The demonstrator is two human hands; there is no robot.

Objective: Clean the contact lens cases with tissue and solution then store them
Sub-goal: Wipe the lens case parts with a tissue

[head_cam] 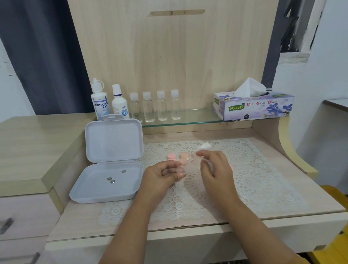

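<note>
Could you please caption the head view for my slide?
Left hand holds a clear lens case beside the open white box.

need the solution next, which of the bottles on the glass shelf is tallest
The DREAM EYE bottle, leftmost on the glass shelf. It tops the shorter white bottle beside it and the four small clear bottles, and alone has a large printed name.
</note>
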